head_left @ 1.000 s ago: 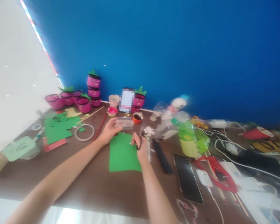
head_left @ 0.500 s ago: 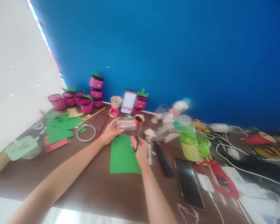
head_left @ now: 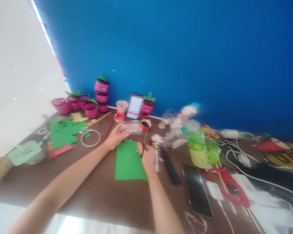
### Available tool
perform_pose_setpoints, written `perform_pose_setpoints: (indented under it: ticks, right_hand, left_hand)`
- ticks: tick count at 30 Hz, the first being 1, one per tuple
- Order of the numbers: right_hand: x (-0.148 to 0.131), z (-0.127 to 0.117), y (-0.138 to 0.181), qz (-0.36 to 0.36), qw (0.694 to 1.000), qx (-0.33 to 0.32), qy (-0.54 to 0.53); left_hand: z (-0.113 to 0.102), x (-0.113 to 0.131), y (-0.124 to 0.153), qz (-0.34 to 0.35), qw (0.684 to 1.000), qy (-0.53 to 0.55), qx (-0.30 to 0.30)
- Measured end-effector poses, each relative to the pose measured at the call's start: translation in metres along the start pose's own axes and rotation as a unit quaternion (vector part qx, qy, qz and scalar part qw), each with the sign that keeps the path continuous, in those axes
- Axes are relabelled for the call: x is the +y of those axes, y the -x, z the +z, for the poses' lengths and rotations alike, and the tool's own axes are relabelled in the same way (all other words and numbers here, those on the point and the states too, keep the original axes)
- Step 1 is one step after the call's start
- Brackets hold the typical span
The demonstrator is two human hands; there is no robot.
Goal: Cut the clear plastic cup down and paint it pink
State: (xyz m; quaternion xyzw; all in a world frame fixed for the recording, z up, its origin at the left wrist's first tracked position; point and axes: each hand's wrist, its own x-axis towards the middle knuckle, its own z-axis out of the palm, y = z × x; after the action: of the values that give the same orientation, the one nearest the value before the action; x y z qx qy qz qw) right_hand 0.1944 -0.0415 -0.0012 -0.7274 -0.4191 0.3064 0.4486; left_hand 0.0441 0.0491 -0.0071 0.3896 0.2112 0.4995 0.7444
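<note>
My left hand grips the near left end of a clear plastic box, its fingers closed on the edge. In my right hand is a pair of scissors, with the blades pointing away from me towards the orange cup. A green sheet lies flat on the table between and below both hands. Just beyond the box stand a small orange cup with dark contents and a small cup of pink paint.
Magenta cups with green leaf tops stand at the back left. Green scraps and a tape roll lie on the left. A phone, a black bar, cables and a green bottle crowd the right.
The box in my left hand has shifted very slightly. Both hands keep their hold, and the green sheet lies in nearly the same place.
</note>
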Motion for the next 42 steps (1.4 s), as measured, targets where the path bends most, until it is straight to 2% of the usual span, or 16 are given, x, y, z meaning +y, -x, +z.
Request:
perform_pose_setpoints:
  ticks: [7,16,22,26,42]
  right_hand:
    - [-0.010,-0.007,0.005,0.010,0.996,-0.063,0.059]
    - [-0.008,-0.014,0.002,0.023,0.993,-0.113,0.038]
    - [-0.005,-0.013,0.001,0.025,0.992,-0.106,0.057]
    - [-0.004,-0.012,0.001,0.009,0.994,-0.080,0.080]
    - [-0.008,-0.012,0.003,-0.023,0.988,-0.010,0.149]
  left_hand:
    - [0.003,0.002,0.002,0.008,1.000,-0.010,-0.001]
    - [-0.006,-0.003,-0.003,0.029,0.998,-0.052,-0.022]
    - [-0.010,-0.004,-0.004,0.032,0.997,-0.060,-0.025]
    - [-0.009,-0.003,-0.005,0.026,0.997,-0.065,-0.016]
    - [-0.004,0.003,-0.003,0.005,1.000,-0.011,-0.007]
